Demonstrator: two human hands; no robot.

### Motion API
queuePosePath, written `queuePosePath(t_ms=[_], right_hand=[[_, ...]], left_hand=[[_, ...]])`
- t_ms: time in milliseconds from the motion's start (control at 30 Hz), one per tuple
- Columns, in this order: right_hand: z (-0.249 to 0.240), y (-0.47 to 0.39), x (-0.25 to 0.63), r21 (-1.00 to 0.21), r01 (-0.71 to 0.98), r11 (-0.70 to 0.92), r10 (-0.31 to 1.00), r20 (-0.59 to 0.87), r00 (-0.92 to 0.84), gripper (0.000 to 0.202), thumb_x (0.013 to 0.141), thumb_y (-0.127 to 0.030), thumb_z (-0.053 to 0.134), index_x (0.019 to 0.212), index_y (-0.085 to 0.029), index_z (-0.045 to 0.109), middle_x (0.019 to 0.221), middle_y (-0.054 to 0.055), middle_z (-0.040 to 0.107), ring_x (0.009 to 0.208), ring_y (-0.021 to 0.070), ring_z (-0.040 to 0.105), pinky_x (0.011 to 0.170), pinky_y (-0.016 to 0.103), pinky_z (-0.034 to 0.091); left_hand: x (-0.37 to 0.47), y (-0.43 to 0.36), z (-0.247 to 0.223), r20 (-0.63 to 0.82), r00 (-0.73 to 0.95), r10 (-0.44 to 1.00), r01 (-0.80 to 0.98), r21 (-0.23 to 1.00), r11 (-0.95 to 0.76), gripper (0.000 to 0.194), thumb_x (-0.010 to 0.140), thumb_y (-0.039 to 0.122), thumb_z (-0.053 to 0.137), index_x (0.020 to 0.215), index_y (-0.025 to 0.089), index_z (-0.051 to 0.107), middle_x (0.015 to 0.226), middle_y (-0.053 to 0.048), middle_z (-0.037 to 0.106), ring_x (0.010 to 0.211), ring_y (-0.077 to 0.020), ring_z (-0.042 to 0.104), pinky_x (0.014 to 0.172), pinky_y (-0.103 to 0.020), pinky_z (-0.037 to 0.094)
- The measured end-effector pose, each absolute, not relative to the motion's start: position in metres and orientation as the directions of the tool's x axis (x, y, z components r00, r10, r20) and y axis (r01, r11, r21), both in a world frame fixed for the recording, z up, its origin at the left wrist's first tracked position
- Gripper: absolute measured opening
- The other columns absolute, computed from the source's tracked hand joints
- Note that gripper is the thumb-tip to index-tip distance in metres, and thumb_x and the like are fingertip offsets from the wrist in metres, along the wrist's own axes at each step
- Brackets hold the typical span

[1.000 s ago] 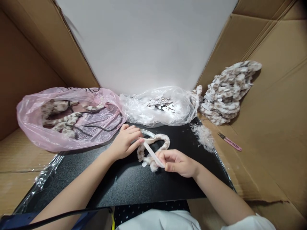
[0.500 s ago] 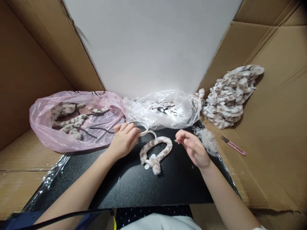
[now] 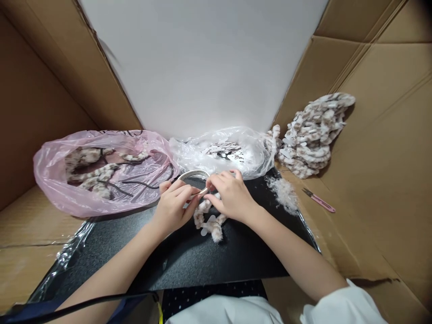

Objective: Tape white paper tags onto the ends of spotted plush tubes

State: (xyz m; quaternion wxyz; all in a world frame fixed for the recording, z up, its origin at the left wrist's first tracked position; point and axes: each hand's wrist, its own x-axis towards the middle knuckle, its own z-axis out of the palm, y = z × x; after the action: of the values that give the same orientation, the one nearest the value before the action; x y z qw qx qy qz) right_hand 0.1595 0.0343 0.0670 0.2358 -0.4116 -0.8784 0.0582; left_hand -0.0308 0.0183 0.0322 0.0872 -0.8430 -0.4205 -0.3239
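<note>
A roll of white tape (image 3: 193,173) is gripped by my left hand (image 3: 173,204), fingers curled over its near edge. My right hand (image 3: 231,193) is closed at the front of the roll, its fingertips meeting those of my left hand and pinching the tape there. Just below both hands a fluffy white-and-brown loop (image 3: 216,231) with small white tabs lies on the black table (image 3: 189,265). My right hand hides part of the loop.
A pink plastic bag (image 3: 50,180) with fluffy pieces and dark cords lies left. Behind the hands is a clear bag (image 3: 256,157) of white pieces. To the right are white fluff (image 3: 283,193), pink-handled snips (image 3: 320,202) and a pile of fluffy loops (image 3: 310,139).
My right hand has moved left from beside the loop to the tape roll and closed on the tape. The tape end that hung over the loop no longer shows.
</note>
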Motion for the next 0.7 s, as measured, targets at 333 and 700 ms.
queuePosePath(t_ms=[333,700], right_hand=[[0.087,0.029,0.162,-0.292,0.82,0.492,0.87,0.21,-0.446,0.034,0.083,-0.046,0.063,0.098,-0.016,0.059,0.094,0.011,0.067,0.098,0.0299,0.056,0.093,0.054,0.03],[0.09,0.03,0.159,-0.211,0.621,0.755,0.642,0.045,-0.765,0.024,0.093,-0.021,0.051,0.073,-0.016,0.063,0.082,0.005,0.068,0.087,0.0218,0.056,0.094,0.051,0.028]], left_hand=[[-0.031,0.015,0.048,0.592,0.412,0.693,0.789,0.148,-0.596,0.017,0.094,0.023,0.045,0.083,0.02,0.059,0.069,-0.001,0.069,0.067,-0.0196,0.058,0.073,-0.039,0.028],[-0.044,0.011,0.054,0.362,0.407,0.838,0.85,0.185,-0.493,0.03,0.092,0.035,0.046,0.068,0.019,0.052,0.059,0.001,0.062,0.061,-0.0186,0.054,0.07,-0.035,0.029]])
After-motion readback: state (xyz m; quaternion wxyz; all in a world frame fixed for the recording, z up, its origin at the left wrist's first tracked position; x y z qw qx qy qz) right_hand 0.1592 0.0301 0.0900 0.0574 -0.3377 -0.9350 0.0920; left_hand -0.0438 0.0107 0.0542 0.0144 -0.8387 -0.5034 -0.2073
